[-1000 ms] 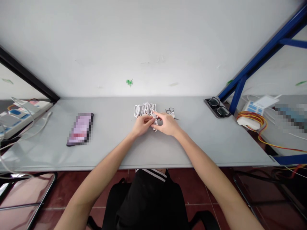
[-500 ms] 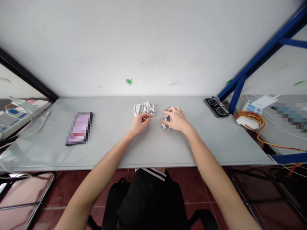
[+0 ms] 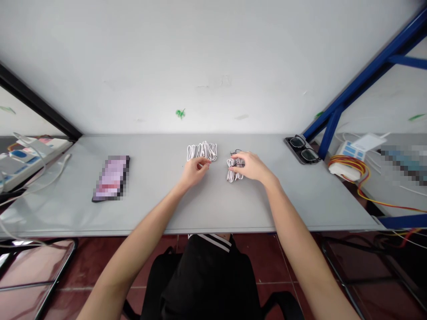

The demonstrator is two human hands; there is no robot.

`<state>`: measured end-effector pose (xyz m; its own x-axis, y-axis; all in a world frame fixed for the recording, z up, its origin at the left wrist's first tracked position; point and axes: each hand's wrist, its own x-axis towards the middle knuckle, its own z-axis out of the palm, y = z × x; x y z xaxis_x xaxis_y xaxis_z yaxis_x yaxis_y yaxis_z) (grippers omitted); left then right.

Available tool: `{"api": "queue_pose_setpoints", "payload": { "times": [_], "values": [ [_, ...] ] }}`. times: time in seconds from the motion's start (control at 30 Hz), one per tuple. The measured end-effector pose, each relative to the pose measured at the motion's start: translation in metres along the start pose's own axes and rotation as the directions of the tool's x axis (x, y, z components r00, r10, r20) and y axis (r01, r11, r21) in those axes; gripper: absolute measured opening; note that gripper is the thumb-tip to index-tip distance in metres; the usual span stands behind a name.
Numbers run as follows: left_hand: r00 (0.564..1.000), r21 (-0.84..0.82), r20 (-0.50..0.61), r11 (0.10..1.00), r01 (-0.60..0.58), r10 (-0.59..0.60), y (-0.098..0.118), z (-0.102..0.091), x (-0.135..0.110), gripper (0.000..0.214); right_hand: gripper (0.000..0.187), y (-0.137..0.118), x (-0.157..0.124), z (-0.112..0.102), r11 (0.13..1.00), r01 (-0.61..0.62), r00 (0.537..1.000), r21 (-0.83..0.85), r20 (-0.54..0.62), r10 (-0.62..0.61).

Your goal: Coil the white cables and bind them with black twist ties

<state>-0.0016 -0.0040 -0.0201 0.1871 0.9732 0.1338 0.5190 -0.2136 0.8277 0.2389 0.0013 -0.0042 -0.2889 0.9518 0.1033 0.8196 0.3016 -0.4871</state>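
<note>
Coiled white cables (image 3: 202, 151) lie side by side on the grey table, just beyond my left hand (image 3: 194, 171). That hand rests near their front edge, thumb and index fingertips brought together in a ring, and I see nothing between them. To the right, my right hand (image 3: 251, 166) has its thumb and fingers around a bundled white cable (image 3: 231, 175) bound with a black tie. More white coils show under its fingers, partly hidden by the hand. A loose black tie end (image 3: 236, 151) sticks out behind the fingers.
A phone (image 3: 111, 178) lies on the left of the table. Glasses on a dark case (image 3: 302, 150) sit at the back right. Power strips with cords (image 3: 25, 162) are at the far left; a white adapter with red and yellow wires (image 3: 347, 166) is at the right.
My right hand has shifted slightly, and the bundled cable under it lies a little nearer to me and further right, showing more of its coils. My left hand stays in place.
</note>
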Motion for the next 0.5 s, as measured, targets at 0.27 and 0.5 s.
{"api": "queue_pose_setpoints", "payload": {
  "times": [0.27,0.5],
  "values": [
    [1.000,0.032,-0.006,0.999,0.004,-0.004,-0.001,0.000,0.001,0.023,0.039,-0.009,0.001,0.008,0.994,0.093,0.987,-0.062,-0.128,-0.100],
    [1.000,0.093,-0.003,0.996,0.006,-0.006,-0.002,0.002,0.001,0.023,0.031,-0.006,0.002,0.011,0.984,0.165,0.986,-0.069,-0.016,-0.166]
  ]
}}
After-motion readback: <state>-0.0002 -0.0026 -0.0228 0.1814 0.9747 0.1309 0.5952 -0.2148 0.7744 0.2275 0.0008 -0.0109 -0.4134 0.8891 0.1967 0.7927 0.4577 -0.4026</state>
